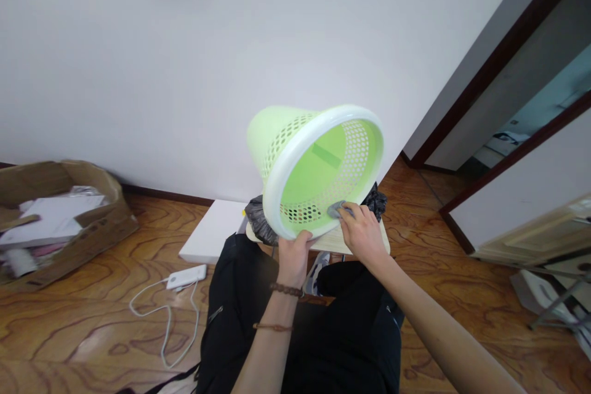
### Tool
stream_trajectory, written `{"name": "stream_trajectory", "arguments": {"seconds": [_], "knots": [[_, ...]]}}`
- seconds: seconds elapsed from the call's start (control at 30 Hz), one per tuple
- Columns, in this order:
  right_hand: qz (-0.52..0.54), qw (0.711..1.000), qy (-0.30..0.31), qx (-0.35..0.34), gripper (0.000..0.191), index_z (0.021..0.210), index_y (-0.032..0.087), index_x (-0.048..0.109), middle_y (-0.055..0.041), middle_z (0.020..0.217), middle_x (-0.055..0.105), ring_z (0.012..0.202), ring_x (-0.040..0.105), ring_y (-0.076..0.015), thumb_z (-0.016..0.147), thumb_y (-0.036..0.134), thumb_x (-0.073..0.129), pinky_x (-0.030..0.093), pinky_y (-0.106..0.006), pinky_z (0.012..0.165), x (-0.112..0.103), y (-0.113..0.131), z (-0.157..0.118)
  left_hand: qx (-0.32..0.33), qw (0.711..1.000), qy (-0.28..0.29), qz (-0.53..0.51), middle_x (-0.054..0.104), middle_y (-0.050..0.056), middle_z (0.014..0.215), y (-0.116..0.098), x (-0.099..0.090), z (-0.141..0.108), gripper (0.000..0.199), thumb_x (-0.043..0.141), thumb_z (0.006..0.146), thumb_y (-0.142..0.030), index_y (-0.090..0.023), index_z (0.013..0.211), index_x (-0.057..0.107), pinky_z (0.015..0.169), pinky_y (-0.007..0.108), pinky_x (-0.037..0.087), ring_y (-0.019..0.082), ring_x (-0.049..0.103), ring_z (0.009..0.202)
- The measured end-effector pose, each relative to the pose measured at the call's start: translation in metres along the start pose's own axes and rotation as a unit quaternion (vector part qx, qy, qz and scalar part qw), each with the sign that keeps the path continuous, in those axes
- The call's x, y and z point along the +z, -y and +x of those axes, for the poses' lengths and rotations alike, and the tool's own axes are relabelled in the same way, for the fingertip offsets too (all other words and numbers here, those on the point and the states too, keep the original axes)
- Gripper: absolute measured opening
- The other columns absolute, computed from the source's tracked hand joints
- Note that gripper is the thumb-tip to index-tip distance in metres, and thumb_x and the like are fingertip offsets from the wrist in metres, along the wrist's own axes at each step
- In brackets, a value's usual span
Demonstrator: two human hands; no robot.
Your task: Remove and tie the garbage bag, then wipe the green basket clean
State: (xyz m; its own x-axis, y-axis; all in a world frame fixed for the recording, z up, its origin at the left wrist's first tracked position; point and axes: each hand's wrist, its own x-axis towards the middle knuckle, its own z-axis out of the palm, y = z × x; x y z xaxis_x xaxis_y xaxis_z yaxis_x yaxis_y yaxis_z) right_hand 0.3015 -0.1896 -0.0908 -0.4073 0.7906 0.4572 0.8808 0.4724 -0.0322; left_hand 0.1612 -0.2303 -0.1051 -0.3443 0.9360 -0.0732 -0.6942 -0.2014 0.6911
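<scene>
One light-green perforated plastic basket (318, 175) lies tipped at frame centre, with one small grey cloth (336, 209) inside its lower edge. Beneath: one pale wooden desk (335, 241), a wood-grain floor (429, 271). Left hand (293, 258) clamps the rim; right hand's (362, 229) grip pinches the cloth.

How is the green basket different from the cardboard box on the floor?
The green basket has a pale rim and many small holes; the cardboard box is plain brown. The green basket is tilted, its mouth toward the person, whose left hand holds its rim; the cardboard box opens upward, untouched. Both are open containers.
</scene>
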Motion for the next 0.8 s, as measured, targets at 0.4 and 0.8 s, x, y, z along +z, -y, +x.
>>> {"name": "stream_trajectory", "arguments": {"seconds": [0.4, 0.8], "knots": [[-0.002, 1.0, -0.004, 0.0, 0.03, 0.113, 0.021, 0.058, -0.0088, 0.115, 0.054, 0.098, 0.045, -0.0253, 0.088, 0.02, 0.042, 0.04, -0.041, 0.081, 0.0, 0.003, 0.004, 0.01, 1.0, 0.008, -0.004, 0.059, 0.005, 0.118, -0.005, 0.002, -0.002, 0.062, 0.056, 0.063, -0.005, -0.025, 0.121, 0.047, 0.088, 0.044, 0.048, 0.025, 0.056, 0.107], [0.008, 1.0, 0.004, -0.023, 0.031, 0.115, 0.022, 0.057, -0.0086, 0.116, 0.053, 0.099, 0.045, -0.0246, 0.088, 0.02, 0.04, 0.038, -0.039, 0.083, -0.005, 0.011, 0.0, 0.01, 1.0, 0.008, -0.011, 0.059, 0.007, 0.118, -0.003, 0.0, 0.0, 0.06, 0.057, 0.063, -0.006, -0.022, 0.12, 0.049, 0.087, 0.044, 0.049, 0.026, 0.055, 0.108]]}}
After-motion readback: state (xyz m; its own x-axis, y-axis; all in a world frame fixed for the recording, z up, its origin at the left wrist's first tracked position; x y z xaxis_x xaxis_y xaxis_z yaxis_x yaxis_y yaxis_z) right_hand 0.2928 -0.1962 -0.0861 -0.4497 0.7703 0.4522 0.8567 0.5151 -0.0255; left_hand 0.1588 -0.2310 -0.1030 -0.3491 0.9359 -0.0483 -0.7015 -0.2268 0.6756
